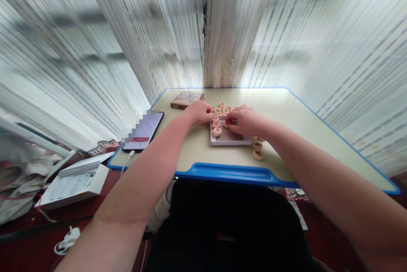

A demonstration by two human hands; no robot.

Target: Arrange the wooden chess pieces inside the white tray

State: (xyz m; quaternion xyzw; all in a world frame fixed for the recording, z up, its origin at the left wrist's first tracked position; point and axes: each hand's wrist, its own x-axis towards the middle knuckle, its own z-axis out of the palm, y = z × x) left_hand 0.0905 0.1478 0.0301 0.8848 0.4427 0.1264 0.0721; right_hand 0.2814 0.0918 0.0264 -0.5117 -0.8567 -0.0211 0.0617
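Note:
A small open box tray [233, 138] lies on the beige desk [286, 115]. A few round wooden chess discs with red marks [216, 127] line its left side. My left hand [199, 113] rests at the tray's far left corner, fingers curled over the discs there. My right hand [244, 121] hovers over the tray's far part, fingers bent and pinching a disc [226, 125]. More discs [222, 107] lie in a loose heap behind the tray. Two or three discs [258, 150] lie on the desk to the right of the tray.
A brown box lid [187, 99] lies at the desk's far left. A phone [143, 131] with a cable sits at the left edge. The desk has a blue rim [232, 173]. An open white carton [74, 183] and a plug [66, 242] lie on the floor left.

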